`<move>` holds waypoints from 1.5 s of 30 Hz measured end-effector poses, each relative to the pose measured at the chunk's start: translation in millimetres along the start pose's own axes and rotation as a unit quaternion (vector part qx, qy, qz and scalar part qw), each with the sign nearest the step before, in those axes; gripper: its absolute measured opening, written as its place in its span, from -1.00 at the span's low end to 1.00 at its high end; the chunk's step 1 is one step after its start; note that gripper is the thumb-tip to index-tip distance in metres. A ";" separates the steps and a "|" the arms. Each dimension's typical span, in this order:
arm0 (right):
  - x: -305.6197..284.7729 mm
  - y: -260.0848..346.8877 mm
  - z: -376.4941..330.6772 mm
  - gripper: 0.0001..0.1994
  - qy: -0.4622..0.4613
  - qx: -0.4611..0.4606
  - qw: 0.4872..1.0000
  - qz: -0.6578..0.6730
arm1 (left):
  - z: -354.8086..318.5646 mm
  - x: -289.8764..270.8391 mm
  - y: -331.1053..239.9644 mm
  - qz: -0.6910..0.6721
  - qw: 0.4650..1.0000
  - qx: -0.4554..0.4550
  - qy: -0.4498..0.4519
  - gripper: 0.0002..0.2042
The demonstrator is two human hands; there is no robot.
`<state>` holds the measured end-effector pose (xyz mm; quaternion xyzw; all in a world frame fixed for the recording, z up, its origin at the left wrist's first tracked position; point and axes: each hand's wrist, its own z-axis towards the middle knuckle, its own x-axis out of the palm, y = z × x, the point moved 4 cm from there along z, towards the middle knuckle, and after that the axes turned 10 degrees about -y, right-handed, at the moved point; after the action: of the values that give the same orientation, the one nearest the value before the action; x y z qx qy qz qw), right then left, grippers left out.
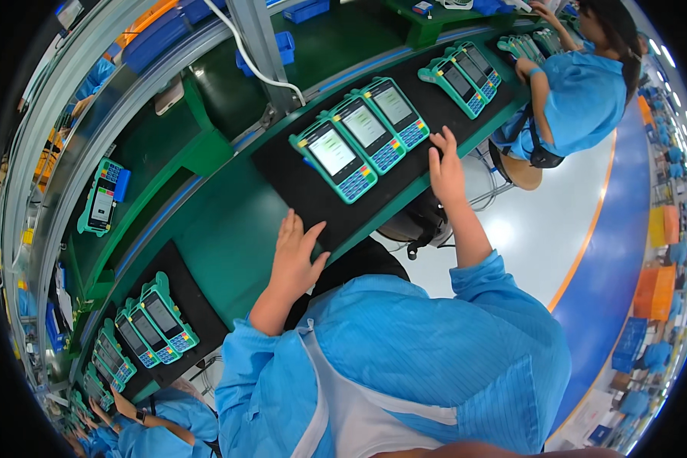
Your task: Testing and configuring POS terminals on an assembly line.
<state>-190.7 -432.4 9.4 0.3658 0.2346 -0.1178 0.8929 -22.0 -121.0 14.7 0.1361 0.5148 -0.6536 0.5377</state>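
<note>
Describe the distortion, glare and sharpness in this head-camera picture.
Head view: strong fisheye, so the conveyor belt bows in an arc and the corners go black. Overhead light glares off the white floor and faintly off the terminal screens. Both hands, left and right, are sharp; the rim is smeared.

Payment terminals on the near black mat: three lying side by side.
Terminals on the left mat: three showing clearly, more crowding behind.
Terminal on the shelf: one.
</note>
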 end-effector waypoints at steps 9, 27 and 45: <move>0.2 -52.3 26.4 -0.49 -0.050 0.013 0.997 -0.049 | 43.2 47.7 11.8 -0.067 0.996 0.061 0.021 -0.38; -5.8 -72.5 56.6 -0.59 -0.084 0.041 0.991 0.097 | -137.2 -97.5 13.9 0.349 0.888 -0.265 -0.135 -0.51; 53.2 48.3 17.1 -0.66 0.058 -0.040 0.948 0.311 | -135.7 -123.7 47.6 0.438 0.887 -0.025 -0.146 -0.69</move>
<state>-120.7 -412.5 22.1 0.3905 0.1654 0.1965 0.8840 14.8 64.9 21.4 0.2378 0.3347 -0.3513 0.8414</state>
